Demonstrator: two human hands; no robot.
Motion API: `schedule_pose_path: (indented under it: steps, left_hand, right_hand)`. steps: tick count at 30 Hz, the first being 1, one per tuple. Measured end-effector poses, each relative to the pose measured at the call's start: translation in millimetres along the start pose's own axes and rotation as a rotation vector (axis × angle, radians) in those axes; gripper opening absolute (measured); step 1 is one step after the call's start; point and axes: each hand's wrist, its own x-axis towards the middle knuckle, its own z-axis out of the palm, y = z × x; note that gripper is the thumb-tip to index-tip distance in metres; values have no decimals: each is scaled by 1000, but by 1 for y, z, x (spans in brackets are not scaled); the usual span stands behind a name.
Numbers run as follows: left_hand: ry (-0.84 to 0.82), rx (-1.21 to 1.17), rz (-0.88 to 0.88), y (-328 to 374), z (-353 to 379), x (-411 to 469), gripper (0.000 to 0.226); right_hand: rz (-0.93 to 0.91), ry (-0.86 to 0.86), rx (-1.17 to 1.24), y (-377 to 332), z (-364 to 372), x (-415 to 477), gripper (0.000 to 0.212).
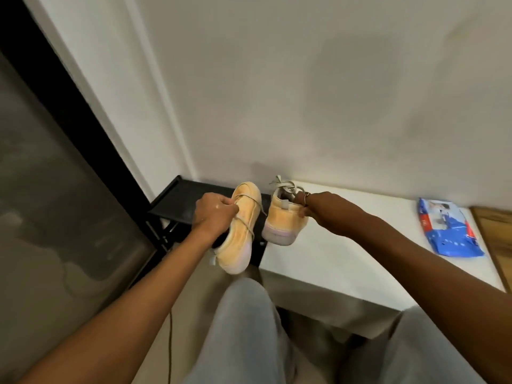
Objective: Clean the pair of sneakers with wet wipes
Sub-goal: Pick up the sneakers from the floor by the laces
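Peach-orange canvas covers both shoes: the left hand (214, 214) grips the laced upper of one pale-soled sneaker (243, 236), held in the air in front of a black metal rack (182, 200). The right hand (307, 206) pinches the collar of the second sneaker (279, 220), which hangs heel toward the camera over the left edge of a white table (332, 261). A blue plastic packet of wet wipes (448, 231) lies flat on that table, well apart to the right.
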Motion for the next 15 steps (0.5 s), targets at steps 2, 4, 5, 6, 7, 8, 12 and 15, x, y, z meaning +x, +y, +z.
schedule_pose_path:
  steps: [2,4,5,6,7,8,12,15]
  left_hand:
    - [-49,16,45,19,27,3,15]
    - [-108,42,94,34,57,5,17]
    - [-139,52,114,41,73,5,19]
    - [-160,57,130,44,87,5,21]
    - [-179,65,144,48,101,4,22]
    - [-193,74,163,51,114,5,22]
    - [-241,106,212,55,162,2,26]
    - [-258,137,222,53,193,2,25]
  right_hand:
    - [60,13,-44,25,-2,-15,14]
    - [120,13,-107,52,-1,-31,11]
    - [141,16,-135,66,1,-39,11]
    - [154,13,-163,77,4,-46,11]
    - [171,3,-189,88,8,-54,14]
    - [187,-9,-211,97,10,-61,17]
    - [246,-37,-198,127,25,-93,27]
    - [324,-66,-134,149,42,-109,28]
